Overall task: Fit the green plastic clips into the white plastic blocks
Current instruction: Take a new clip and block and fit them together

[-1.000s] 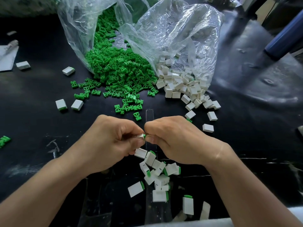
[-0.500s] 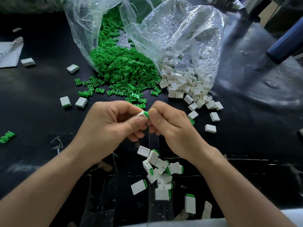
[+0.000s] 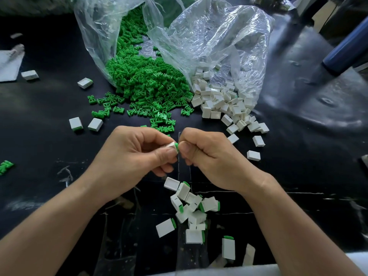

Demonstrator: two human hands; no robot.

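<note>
The block (image 3: 170, 145) sits in mid-air between the two hands, above the table's near middle, with a clip (image 3: 176, 147) showing as a green edge at its right end. The left hand (image 3: 135, 156) pinches the block between thumb and forefinger, the other fingers curled under. The right hand (image 3: 209, 158) has all fingers curled, and its thumb and forefinger pinch the clip's green end — how deep the clip sits in the block cannot be told.

Just below the hands lies a done pile (image 3: 191, 208) of white blocks with green edges, a few spread toward the near edge. Beyond the hands, loose clips (image 3: 147, 84) spill from a clear bag (image 3: 93, 36), and just right of them loose blocks (image 3: 223, 100) spill from a second bag (image 3: 223, 36); the two heaps touch where they meet.

Four stray blocks (image 3: 75, 123) lie to the left on the black table (image 3: 39, 108), and a stray clip (image 3: 6, 166) lies near the left edge. A white sheet (image 3: 9, 66) lies far left, and a blue tube (image 3: 346, 50) slants at the far right.
</note>
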